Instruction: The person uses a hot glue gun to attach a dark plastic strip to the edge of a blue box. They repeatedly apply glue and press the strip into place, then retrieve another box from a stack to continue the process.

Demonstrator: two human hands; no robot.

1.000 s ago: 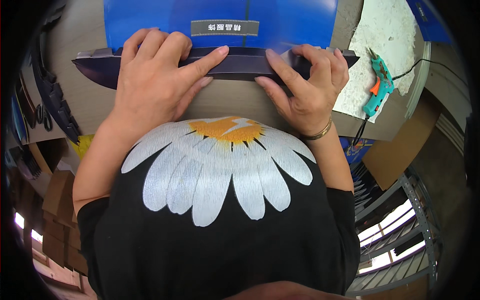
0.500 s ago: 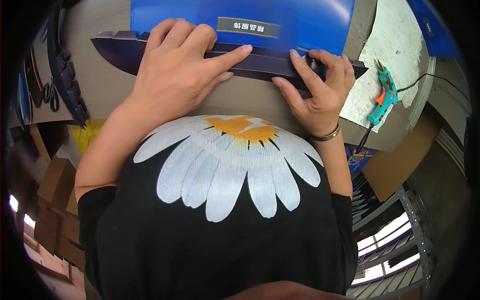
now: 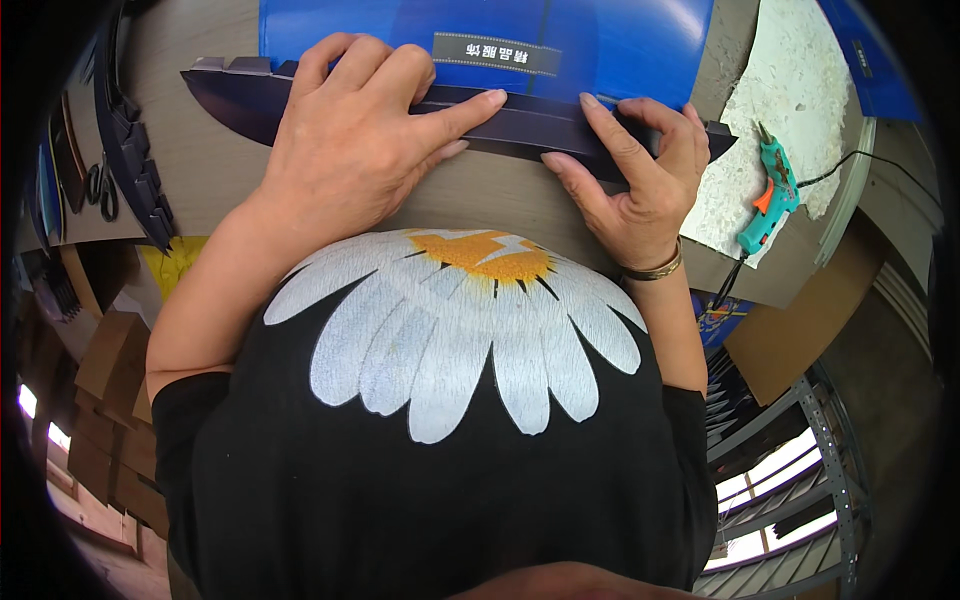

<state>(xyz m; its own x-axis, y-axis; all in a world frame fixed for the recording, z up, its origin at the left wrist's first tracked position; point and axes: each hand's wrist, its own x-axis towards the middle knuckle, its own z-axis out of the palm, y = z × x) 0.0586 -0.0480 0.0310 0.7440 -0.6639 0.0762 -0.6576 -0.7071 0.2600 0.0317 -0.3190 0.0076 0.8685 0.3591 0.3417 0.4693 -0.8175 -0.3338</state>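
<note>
A long, dark purple-black folded strip (image 3: 510, 138) with pointed ends lies across the table in front of me, along the near edge of a blue sheet (image 3: 620, 45). Small tabs show on its far edge at the left end. My left hand (image 3: 355, 130) grips the strip left of its middle, with bent fingers over the far edge and the thumb on the near side. Toward the right end my right hand (image 3: 645, 165) holds it between the thumb, at the near edge, and the fingers, at the far edge. The fingers hide parts of the strip.
A teal glue gun (image 3: 770, 195) with an orange trigger and a dark cord lies on a glue-spotted white sheet (image 3: 735, 170) at the right. On the left are another tabbed dark strip (image 3: 135, 150) and black scissors (image 3: 102, 190). A metal rack (image 3: 835, 470) stands lower right.
The fingers of my right hand have shifted very slightly on the strip, the index fingertip a little farther from me. Both hands keep their hold in nearly the same place.
</note>
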